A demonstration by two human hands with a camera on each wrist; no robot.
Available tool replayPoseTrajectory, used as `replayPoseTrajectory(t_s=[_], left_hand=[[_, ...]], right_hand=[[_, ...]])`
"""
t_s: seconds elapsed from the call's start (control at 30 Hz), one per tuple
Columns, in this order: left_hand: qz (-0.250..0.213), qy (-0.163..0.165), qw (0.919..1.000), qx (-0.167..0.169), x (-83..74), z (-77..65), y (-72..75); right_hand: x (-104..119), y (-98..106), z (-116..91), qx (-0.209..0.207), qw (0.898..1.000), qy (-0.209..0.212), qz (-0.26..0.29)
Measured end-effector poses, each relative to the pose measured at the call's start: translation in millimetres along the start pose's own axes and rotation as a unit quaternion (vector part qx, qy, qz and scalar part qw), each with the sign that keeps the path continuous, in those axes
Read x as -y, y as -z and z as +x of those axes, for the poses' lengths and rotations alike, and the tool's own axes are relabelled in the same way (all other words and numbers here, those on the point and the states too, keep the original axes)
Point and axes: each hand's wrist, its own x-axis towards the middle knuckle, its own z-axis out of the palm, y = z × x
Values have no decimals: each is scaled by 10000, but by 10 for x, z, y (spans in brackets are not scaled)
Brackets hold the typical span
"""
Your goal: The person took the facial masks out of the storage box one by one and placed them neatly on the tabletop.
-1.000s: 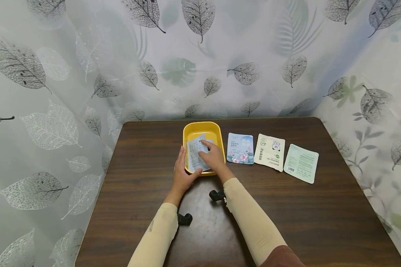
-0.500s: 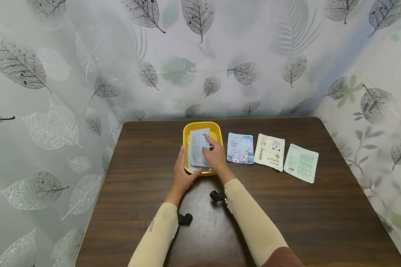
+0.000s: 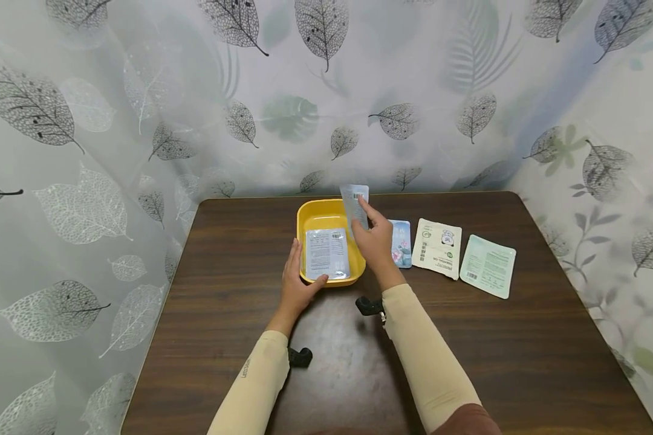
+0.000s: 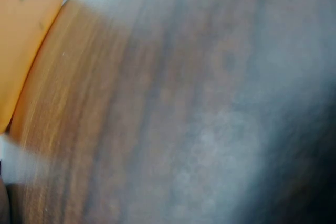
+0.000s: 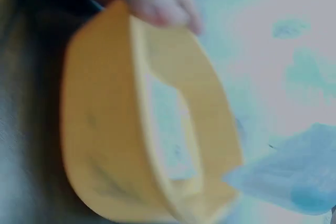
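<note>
My right hand (image 3: 375, 243) pinches a pale blue sheet mask packet (image 3: 352, 202), raised over the right rim of a yellow tray (image 3: 322, 212). In the right wrist view that packet (image 5: 296, 174) shows at the lower right. My left hand (image 3: 298, 287) holds the tray's near-left corner, fingers along the left side and thumb at the near rim. Inside the tray lies a silvery packet (image 3: 326, 254), printed text upward. A blue flowered packet (image 3: 401, 243) on the table is partly hidden behind my right hand.
To the right lie a cream packet with a panda picture (image 3: 437, 248) and a mint green packet (image 3: 488, 266). All rest on a dark wooden table (image 3: 239, 266). A leaf-patterned curtain (image 3: 283, 121) stands along the back edge.
My right hand has lifted the pale blue packet up and to the right out of the tray, uncovering the silvery packet beneath. The left hand stays at the tray's corner.
</note>
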Motion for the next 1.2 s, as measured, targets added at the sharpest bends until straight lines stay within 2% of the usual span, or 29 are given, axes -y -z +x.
replayPoseTrajectory(t_s=[0.13,0.37,0.53,0.67,0.77,0.93,1.07,1.2], left_hand=[[13,13,10000,4,5,-1,2],[34,45,10000,55,3,1,16],[-1,17,10000,70,2,-5,13],[-37,7,10000,36,5,-2,5],[-41,47,10000,54,3,2,4],[-45,106,9999,99,7,-5,7],[-68,63,9999,49,12,-5,8],[-3,18,10000,39,27,6,3]], right_hand=[[10,211,50,-390,9989,82,233],[-292,583,138,-1101,9916,-119,662],[-433,798,58,-1373,9868,-520,683],[-578,903,-44,-1501,9823,-982,535],[-724,964,-143,-1574,9760,-1373,616],[-955,1040,-387,-1480,9652,-1965,884],[-1084,1037,-611,-1045,9665,-2252,655],[-1160,1003,-809,-520,9726,-2255,227]])
